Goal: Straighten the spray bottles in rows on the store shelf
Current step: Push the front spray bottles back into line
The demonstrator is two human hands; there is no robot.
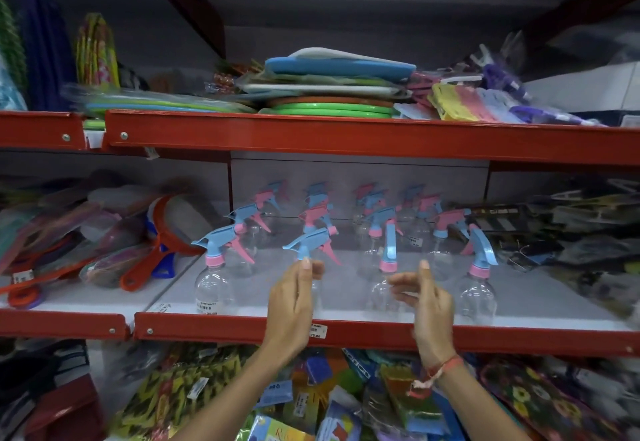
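Note:
Several clear spray bottles with blue and pink trigger heads stand in rows on the white shelf (554, 298). The front row holds a left bottle (214, 288), a second bottle (308, 241), a third bottle (388, 257) and a right bottle (479, 295). My left hand (294, 298) reaches up from below and pinches the second bottle at its neck, hiding its body. My right hand (427, 298) hovers beside the third bottle with fingers apart, holding nothing. The back rows (313, 212) are blurred, and their heads point different ways.
A red front rail (225, 328) with a price tag (318, 330) edges the shelf. Red-handled flat goods (162, 246) crowd the left and dark packets (571, 233) the right. Stacked plates (329, 105) fill the shelf above, and colourful packets (311, 399) lie below.

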